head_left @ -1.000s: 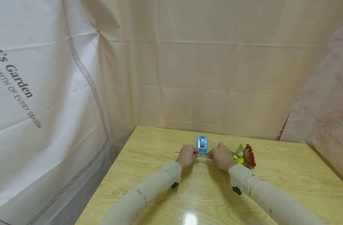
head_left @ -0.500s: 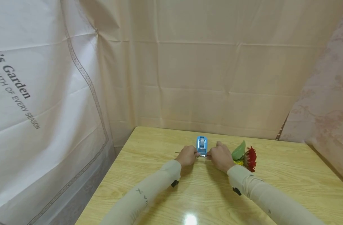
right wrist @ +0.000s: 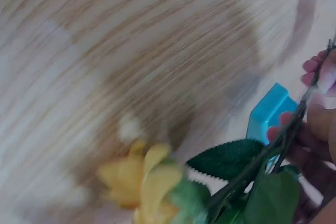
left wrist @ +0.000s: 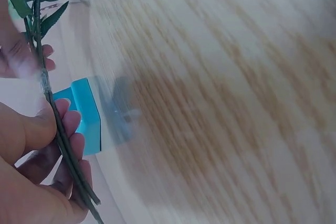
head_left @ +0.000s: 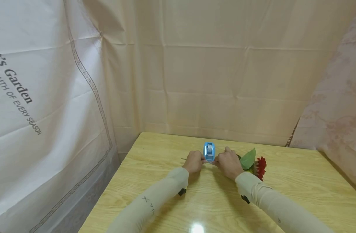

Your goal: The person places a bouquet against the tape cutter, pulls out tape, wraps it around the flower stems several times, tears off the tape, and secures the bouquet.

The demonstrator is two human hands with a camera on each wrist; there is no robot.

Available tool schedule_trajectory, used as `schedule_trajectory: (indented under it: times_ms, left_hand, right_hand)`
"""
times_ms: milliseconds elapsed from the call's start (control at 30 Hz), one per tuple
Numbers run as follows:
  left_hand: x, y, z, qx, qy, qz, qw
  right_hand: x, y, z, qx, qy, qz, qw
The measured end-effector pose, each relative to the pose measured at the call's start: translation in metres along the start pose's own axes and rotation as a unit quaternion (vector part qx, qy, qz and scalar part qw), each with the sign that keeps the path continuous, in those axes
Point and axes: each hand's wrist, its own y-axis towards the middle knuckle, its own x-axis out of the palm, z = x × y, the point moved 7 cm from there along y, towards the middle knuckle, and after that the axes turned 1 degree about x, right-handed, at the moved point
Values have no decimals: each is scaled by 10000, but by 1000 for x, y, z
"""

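behind the wooden worktop (head_left: 172, 200) hang large pale curtains (head_left: 224, 71), and a printed sheet (head_left: 35, 97) on the left has its lettering cut off by the frame edge. the worktop fills the lower half of the head view; its near edge is out of frame, its left edge drops beside the sheet, and its far edge meets the curtains. bare wood lies open on all sides of the hands, more of it toward the viewer than behind.

both sleeved arms reach to the middle of the worktop. the left hand (head_left: 193, 162) and right hand (head_left: 228, 163) sit close together, either side of a small blue tape dispenser (head_left: 209, 152) that stands just behind them. the left fingers (left wrist: 63, 129) curl round a bundle of thin green stems (left wrist: 65, 150), pinching them against the thumb. the right fingers (right wrist: 291, 129) also grip the stems, nearer the blooms. the stems run between the hands in front of the dispenser, with a short end poking out to the left of the left hand. a green leaf (head_left: 247, 158), a red flower (head_left: 260, 167) and a yellow flower (right wrist: 144, 179) hang beyond the right hand; both wrist views are blurred.

compared with a second ago, the leaf now stands up higher and the red flower shows less of its face.
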Motion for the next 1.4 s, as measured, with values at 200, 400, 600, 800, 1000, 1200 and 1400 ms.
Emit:
schedule_trajectory:
  times_ms: [200, 400, 600, 800, 1000, 1200, 1400]
  left_hand:
    - [1, -1, -3, -70, -93, 85, 9999]
    - [6, 1, -2, -17, -58, 78, 10000]
    - [10, 2, -4, -76, -35, 50, 10000]
    - [14, 1, -5, -55, 27, 45, 10000]
    - [13, 1, -2, 55, 117, 74, 9999]
    - [12, 1, -3, 35, 156, 44, 9999]
    - [8, 1, -8, 21, 164, 133, 9998]
  right_hand:
    - [11, 8, 2, 723, -83, -284, 9969]
    - [24, 20, 13, 1618, -115, -1044, 9812]
    - [36, 22, 24, 2015, 189, -1641, 9654]
    - [47, 22, 32, 2262, 422, -1701, 9582]
    - [61, 25, 42, 2467, 657, -1706, 9517]
    - [70, 24, 51, 2564, 1011, -2066, 9388]
    - [66, 28, 42, 1613, 803, -2461, 9523]
